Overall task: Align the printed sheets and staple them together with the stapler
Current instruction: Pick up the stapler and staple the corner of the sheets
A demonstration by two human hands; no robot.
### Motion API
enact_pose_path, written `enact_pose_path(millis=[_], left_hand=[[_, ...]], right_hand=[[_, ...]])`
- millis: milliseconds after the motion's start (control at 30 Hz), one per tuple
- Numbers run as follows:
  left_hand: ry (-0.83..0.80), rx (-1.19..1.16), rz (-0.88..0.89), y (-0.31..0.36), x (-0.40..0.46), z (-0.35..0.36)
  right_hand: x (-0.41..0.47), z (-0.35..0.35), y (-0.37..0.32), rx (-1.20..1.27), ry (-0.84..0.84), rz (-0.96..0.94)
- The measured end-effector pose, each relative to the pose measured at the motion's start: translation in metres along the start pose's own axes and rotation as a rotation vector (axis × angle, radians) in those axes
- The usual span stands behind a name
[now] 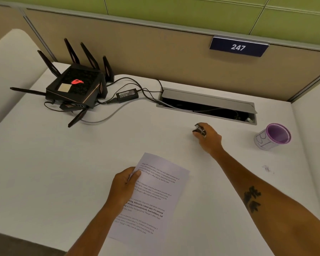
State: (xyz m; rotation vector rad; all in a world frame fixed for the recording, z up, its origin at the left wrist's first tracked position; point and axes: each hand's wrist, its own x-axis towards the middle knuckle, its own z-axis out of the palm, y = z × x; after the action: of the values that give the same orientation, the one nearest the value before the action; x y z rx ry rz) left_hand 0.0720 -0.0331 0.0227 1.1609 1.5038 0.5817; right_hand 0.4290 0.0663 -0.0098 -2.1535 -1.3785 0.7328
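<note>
The printed sheets lie as one stack, slightly turned, near the front middle of the white desk. My left hand grips their left edge, thumb on top of the text. Farther back and to the right, my right hand is closed around a small dark stapler, whose front end sticks out past my fingers. The stapler is well apart from the sheets. How many sheets are in the stack I cannot tell.
A black router with several antennas and its power brick and cables sit at the back left. An open cable tray is set into the desk behind my right hand. A purple cup stands at the right.
</note>
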Motion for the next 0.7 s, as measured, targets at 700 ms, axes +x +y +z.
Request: enact_pose_path(millis=[700], left_hand=[[-0.278, 0.277, 0.236, 0.004, 0.039, -0.062]], right_hand=[[-0.125, 0.016, -0.142, -0.174, -0.389, -0.413]])
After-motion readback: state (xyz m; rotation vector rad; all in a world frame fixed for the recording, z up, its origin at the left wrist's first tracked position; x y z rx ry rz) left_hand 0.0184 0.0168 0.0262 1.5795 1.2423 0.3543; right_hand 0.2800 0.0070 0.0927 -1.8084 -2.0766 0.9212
